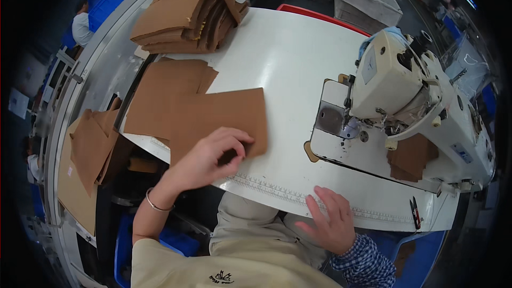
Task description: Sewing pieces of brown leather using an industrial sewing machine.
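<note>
A flat brown fabric piece (224,109) lies on the white table, partly over a small pile of similar brown pieces (154,93). My left hand (210,154) is over its near edge, fingers curled and thumb drawn toward them in a pinch at the fabric's near right corner. The exact contact is partly hidden by the fingers. My right hand (332,218) hovers at the table's front edge, over the printed ruler strip (277,192), with its fingers spread and nothing in them.
A white sewing machine (394,74) stands at the right, with brown pieces (413,157) under its arm. Small thread snips (415,213) lie near the front right edge. A tied brown bundle (184,18) sits at the far left. More brown pieces (93,144) rest on the left side.
</note>
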Demonstrator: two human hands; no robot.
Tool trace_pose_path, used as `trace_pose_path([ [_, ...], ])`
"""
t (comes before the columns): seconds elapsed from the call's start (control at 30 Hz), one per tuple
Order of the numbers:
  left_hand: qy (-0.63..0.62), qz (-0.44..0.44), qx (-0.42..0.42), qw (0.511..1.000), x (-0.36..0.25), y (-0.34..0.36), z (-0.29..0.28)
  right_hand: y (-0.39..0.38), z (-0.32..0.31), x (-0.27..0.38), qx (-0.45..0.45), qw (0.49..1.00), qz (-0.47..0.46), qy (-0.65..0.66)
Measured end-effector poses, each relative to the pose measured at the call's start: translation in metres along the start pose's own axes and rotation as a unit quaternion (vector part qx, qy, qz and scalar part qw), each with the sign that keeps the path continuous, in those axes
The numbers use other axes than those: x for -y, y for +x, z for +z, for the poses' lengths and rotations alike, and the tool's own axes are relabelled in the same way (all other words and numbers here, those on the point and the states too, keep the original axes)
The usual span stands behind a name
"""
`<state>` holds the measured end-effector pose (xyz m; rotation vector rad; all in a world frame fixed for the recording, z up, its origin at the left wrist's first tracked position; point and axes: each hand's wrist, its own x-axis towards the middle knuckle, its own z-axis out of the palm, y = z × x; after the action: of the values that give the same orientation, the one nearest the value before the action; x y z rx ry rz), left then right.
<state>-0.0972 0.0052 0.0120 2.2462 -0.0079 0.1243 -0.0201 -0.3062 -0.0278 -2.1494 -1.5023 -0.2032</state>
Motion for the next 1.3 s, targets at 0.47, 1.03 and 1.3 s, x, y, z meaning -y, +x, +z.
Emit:
trace_pose_path([
  [0.47, 0.376, 0.131, -0.009, 0.917, 0.011, -0.066, 0.066, -0.022, 0.022, 0.011, 0.001, 0.989, -0.016, -0.144],
  [1.03, 0.325, 0.186, -0.033, 0.927, 0.02, -0.085, 0.042, -0.043, 0.029, -0.007, -0.002, 0.977, -0.065, -0.203],
  [1.3, 0.265, 0.166, -0.029, 0.949, 0.009, -0.082, 0.029, -0.032, 0.018, -0.004, -0.074, 0.997, -0.028, 0.014],
])
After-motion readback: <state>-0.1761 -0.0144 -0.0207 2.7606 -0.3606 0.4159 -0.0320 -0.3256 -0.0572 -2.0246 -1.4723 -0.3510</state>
